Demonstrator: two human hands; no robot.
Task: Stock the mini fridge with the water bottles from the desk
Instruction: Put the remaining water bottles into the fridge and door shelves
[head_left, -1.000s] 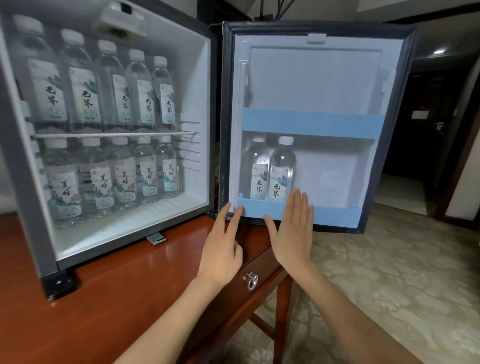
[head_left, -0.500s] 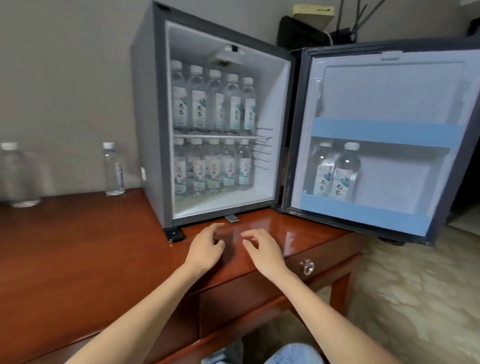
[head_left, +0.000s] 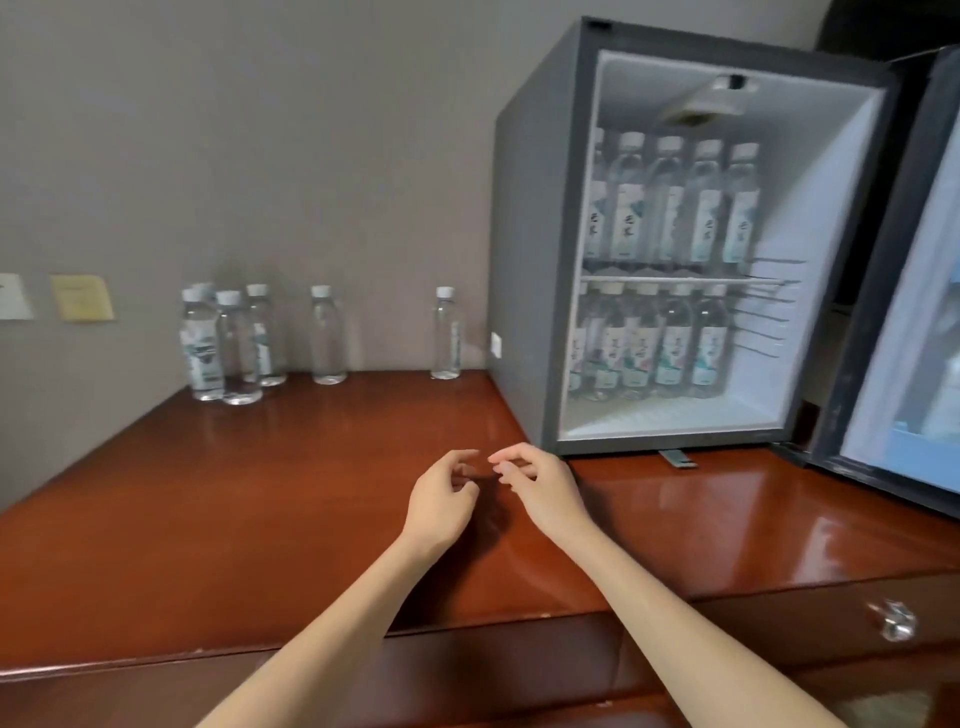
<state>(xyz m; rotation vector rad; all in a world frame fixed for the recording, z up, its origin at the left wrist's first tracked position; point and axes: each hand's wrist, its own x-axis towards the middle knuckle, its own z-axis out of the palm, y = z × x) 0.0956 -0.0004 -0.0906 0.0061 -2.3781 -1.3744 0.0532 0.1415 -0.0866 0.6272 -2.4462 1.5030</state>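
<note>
Six water bottles (head_left: 327, 338) stand on the desk (head_left: 260, 493) beside the mini fridge (head_left: 524, 234).

Six clear water bottles (head_left: 228, 348) with white caps are standing upright at the back of the worktop (head_left: 260, 493), four crowding together and two standing apart nearer the mini fridge (head_left: 530, 234). The grey fridge's door (head_left: 883, 270) is hanging open, and labelled bottles (head_left: 670, 208) are filling both levels.

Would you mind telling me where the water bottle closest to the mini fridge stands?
In the head view, the bottle stands upright at the back of the desk, just left of the mini fridge.
</note>
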